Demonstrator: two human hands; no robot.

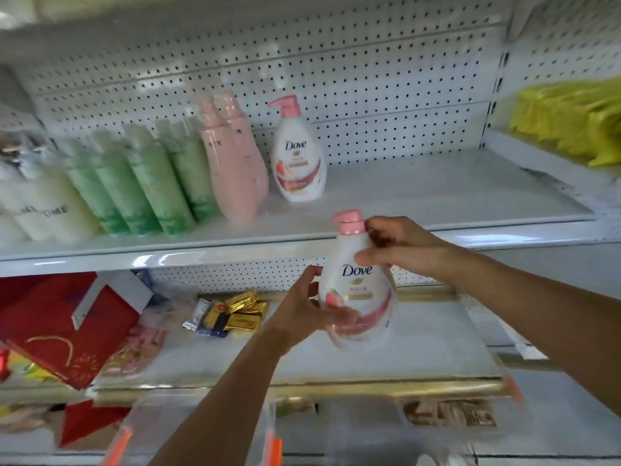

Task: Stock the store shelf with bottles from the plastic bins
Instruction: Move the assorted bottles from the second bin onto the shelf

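Note:
I hold a white Dove pump bottle with a pink cap in front of the shelf edge, below the upper shelf board. My left hand grips its lower body from the left. My right hand grips its neck and shoulder from the right. An identical Dove bottle stands upright on the white shelf, right of two pink bottles and a row of green bottles. Clear plastic bins with orange latches blur at the bottom edge.
White bottles stand at the far left of the shelf. The shelf stretch right of the standing Dove bottle is bare. Yellow packages lie on the neighbouring shelf at right. Below are red boxes and gold packets.

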